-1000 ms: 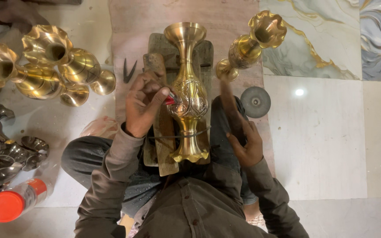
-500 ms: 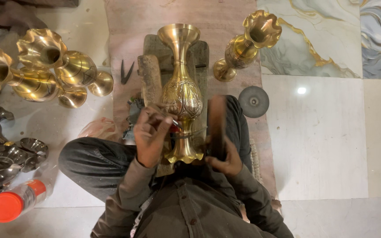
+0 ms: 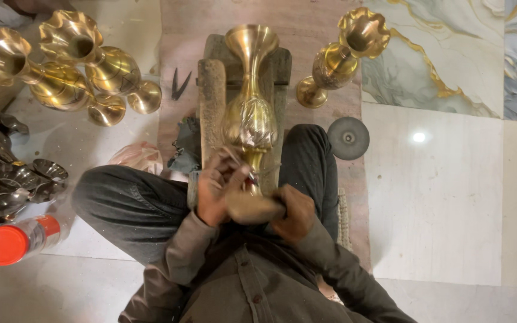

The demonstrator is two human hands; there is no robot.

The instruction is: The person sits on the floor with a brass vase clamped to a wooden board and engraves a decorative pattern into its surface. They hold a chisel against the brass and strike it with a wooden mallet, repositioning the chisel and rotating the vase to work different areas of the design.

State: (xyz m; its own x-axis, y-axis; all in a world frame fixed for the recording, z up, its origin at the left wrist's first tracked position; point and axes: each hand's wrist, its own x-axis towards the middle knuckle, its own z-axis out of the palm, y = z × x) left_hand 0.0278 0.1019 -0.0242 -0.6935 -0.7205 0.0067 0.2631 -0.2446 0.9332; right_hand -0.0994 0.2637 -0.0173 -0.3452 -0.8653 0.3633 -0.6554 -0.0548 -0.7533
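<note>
At centre of the floor, between the crossed legs of a seated person: a tall brass vase, lying lengthwise on a wooden block, flared mouth toward 12 o'clock, foot toward 6 o'clock. Left hand at 7 o'clock of the vase belly, fingers curled around a thin tool, tip meeting the narrow stem just below the belly. Right hand at 5 o'clock, clenched around the vase foot, bracing it. Belly already carrying engraved leaf-like pattern; neck and mouth smooth and plain; foot mostly hidden by the hands, so extent of work there impossible to tell. Judged from this: decoration on the belly largely in place, work now around the stem, upper part untouched.

At 10 o'clock, a cluster of shiny brass vases with ruffled mouths, lying on their sides, touching one another. At 1 o'clock, one more ruffled vase, tilted, apart from the block. At 3 o'clock, a dark round disc on the floor just beside the knee. At 9 o'clock, darker metal pieces; at 8 o'clock, a clear bottle with an orange cap. Small dark pincers at 11 o'clock.
</note>
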